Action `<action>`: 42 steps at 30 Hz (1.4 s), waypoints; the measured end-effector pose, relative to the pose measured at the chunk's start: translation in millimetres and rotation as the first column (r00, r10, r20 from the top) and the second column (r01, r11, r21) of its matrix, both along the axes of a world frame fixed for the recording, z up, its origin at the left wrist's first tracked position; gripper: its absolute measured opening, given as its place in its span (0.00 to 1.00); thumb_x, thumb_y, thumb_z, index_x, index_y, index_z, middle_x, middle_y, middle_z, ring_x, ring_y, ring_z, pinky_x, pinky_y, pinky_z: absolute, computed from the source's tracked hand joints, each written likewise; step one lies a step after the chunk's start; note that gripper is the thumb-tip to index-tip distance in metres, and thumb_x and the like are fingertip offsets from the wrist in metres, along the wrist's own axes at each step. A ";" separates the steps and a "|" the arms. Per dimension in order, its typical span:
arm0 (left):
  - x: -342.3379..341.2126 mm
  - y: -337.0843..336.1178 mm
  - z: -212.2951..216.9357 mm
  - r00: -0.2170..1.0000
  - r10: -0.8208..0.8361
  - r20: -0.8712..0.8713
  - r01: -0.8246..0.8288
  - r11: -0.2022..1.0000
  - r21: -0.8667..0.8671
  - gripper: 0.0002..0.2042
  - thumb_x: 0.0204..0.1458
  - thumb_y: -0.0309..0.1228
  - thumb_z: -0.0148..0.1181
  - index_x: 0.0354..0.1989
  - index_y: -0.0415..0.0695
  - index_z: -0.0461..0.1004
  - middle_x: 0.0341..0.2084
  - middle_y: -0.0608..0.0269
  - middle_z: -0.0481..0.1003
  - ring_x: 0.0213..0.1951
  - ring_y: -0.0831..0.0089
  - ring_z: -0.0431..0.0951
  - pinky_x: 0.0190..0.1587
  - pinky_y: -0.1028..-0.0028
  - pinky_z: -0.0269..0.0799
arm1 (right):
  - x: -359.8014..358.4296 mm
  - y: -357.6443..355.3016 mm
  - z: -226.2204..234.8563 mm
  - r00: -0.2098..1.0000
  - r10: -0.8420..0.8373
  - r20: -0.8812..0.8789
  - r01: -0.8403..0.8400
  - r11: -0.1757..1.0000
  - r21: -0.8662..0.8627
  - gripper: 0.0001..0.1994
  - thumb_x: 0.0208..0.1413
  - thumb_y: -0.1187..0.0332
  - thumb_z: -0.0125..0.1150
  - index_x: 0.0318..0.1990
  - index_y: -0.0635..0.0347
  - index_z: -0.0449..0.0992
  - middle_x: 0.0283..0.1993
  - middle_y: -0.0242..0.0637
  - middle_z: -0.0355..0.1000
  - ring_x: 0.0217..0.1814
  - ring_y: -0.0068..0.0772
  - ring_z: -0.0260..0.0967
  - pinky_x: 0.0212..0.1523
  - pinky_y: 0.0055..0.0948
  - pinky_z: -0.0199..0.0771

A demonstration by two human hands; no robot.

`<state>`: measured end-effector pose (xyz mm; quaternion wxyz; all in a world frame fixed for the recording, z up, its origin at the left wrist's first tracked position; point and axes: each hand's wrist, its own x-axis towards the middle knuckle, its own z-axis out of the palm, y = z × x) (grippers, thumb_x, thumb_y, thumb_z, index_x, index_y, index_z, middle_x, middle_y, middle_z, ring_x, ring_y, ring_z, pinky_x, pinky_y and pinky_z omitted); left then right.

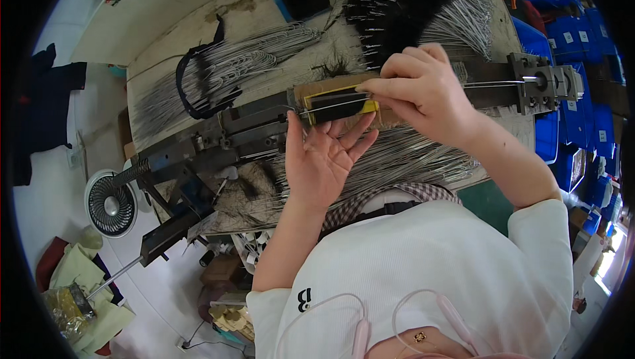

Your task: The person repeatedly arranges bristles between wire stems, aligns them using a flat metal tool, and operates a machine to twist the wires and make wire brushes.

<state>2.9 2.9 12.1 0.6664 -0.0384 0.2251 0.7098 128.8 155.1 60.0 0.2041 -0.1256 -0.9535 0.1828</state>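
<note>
The left hand (pixel 322 164) is held palm up near the middle of the view, its fingers spread wide and loosely curved. Its thumb is raised beside the left end of a yellow-edged black tray (pixel 315 121), at about 12 o'clock, and its fingertips are set just below the tray's lower edge; whether the tray is touched cannot be told. Nothing is seen gripped in the palm.

The right hand (pixel 423 91) is placed at 2 o'clock, drawn narrow, with thumb and fingertips brought together over the tray's upper right corner; whether anything thin is pinched there is hidden by the fingers. From the tray, a straight metal rod (pixel 489 84) is run towards a metal clamp block (pixel 526 84) between 2 and 3 o'clock.

Dark bristles (pixel 400 8) are piled at 1 o'clock, and looped wires (pixel 245 61) are laid out at 11 o'clock.

A black printed mark is borne by the white shirt (pixel 430 266) at 6 o'clock. White labels are fixed to blue bins (pixel 562 40) around 2 o'clock; their markings are too small to be read with certainty.
</note>
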 end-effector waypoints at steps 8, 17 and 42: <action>-2.0 0.6 -1.4 0.999 0.029 -0.037 -0.032 0.997 -0.071 0.35 0.54 0.59 0.34 0.56 0.39 0.59 0.53 0.55 0.65 0.57 0.56 0.63 0.60 0.59 0.52 | -11.7 -0.2 7.8 0.950 0.132 0.283 -0.203 0.950 0.238 0.11 0.38 0.71 0.59 0.34 0.48 0.75 0.27 0.25 0.62 0.35 0.29 0.60 0.47 0.37 0.54; -1.6 -1.6 -16.5 0.997 0.064 0.032 -0.064 0.998 0.001 0.36 0.53 0.60 0.34 0.55 0.39 0.61 0.51 0.54 0.67 0.56 0.58 0.63 0.61 0.60 0.50 | -3.4 -19.6 -2.5 0.989 0.117 0.095 -0.140 0.947 0.289 0.16 0.37 0.70 0.62 0.38 0.45 0.76 0.25 0.23 0.63 0.31 0.27 0.61 0.47 0.39 0.54; 4.5 10.2 21.3 0.985 0.035 -0.169 -0.067 0.981 -0.184 0.30 0.54 0.59 0.37 0.50 0.45 0.64 0.45 0.62 0.69 0.48 0.70 0.68 0.48 0.72 0.57 | 14.1 8.8 -13.0 0.991 -0.005 0.131 -0.020 0.982 0.189 0.14 0.32 0.70 0.64 0.32 0.52 0.72 0.34 0.30 0.64 0.40 0.32 0.63 0.50 0.40 0.53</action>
